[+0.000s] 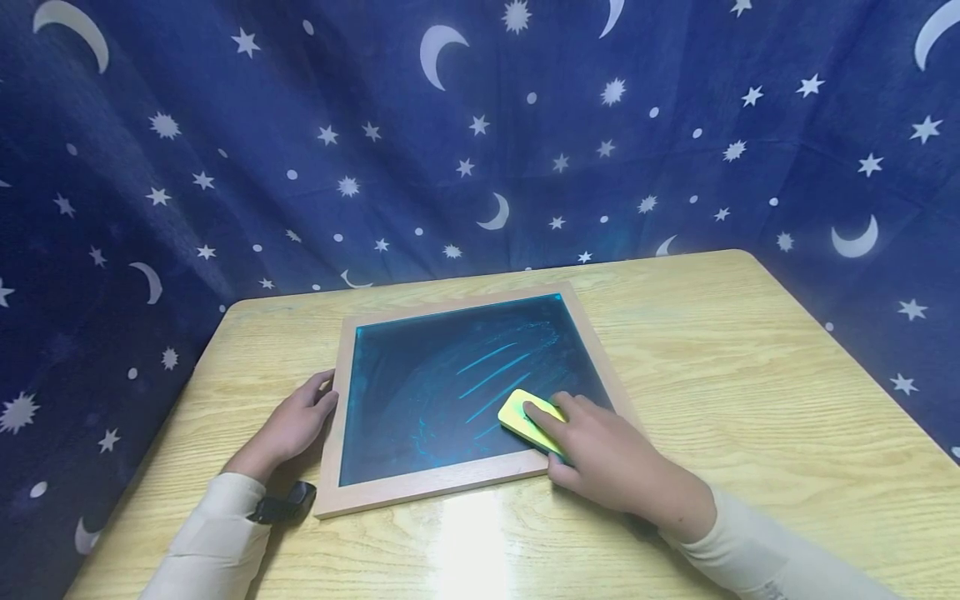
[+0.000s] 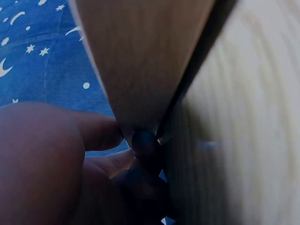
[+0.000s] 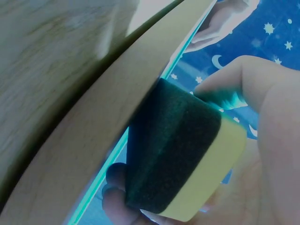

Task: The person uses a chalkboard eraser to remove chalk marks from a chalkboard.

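Your R hand (image 1: 611, 454) grips a yellow eraser (image 1: 516, 410) w/ a thick dark pad, one finger laid along its top, thumb on the near side, other fingers round the far side. Your L hand (image 1: 296, 421) has its fingertips against the outer L side of a wooden frame (image 1: 435, 487); can't tell if it's pinching or just touching. The eraser is at the btm R part of the framed dark chalkboard (image 1: 390, 425), pad toward the board, close to the near edge of the frame.

Just up & L of the eraser, approx. four slanting blue-green chalk lines (image 1: 495, 376), w/ faint smears & squiggles of the same colour around them. The board lies on a pale wood-grain worktop (image 1: 750, 375), turned a bit, w/ a bright glare patch just in front.

You wear cream sleeves (image 1: 757, 542); a black strap (image 1: 281, 504) is at your L wrist. Behind & to the L of the worktop hangs a dk blue curtain (image 1: 412, 125) w/ white moons, stars & dots
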A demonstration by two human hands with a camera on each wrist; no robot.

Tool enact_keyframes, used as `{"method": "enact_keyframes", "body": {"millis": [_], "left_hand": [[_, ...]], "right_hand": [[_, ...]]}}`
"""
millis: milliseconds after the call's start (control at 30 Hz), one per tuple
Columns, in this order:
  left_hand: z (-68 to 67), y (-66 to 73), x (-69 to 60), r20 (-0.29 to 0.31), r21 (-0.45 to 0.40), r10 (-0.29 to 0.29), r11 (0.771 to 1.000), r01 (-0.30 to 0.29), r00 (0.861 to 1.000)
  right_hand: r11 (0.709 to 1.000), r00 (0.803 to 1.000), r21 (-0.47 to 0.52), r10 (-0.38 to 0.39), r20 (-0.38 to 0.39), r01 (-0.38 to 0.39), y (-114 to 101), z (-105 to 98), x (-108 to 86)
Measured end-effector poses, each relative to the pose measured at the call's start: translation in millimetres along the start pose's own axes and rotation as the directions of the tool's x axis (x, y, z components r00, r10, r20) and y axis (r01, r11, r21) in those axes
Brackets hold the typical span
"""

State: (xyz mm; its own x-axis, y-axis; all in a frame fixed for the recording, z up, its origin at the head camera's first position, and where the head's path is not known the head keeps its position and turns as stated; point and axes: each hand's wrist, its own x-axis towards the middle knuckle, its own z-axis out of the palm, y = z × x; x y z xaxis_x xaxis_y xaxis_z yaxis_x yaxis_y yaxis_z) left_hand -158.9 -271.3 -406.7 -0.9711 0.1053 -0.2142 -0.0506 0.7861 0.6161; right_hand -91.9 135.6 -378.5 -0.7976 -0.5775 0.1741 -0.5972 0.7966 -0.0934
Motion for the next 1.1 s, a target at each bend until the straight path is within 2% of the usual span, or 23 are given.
{"method": "enact_keyframes", "body": {"millis": [767,1100], "left_hand": [[-0.6,-0.4,-1.0,-0.004,-0.014,0.009,1.000,-0.009,1.000],[-0.5,-0.3,-1.4,-0.001,-0.019,0.011,1.000,-0.011,1.000]], "right_hand": [[0.999,0.999,0.004,0.040,0.007,-0.040,4,1,1.3],[0.995,0.996,0.020,0.094,0.009,-0.094,15,1,3.7]]}}
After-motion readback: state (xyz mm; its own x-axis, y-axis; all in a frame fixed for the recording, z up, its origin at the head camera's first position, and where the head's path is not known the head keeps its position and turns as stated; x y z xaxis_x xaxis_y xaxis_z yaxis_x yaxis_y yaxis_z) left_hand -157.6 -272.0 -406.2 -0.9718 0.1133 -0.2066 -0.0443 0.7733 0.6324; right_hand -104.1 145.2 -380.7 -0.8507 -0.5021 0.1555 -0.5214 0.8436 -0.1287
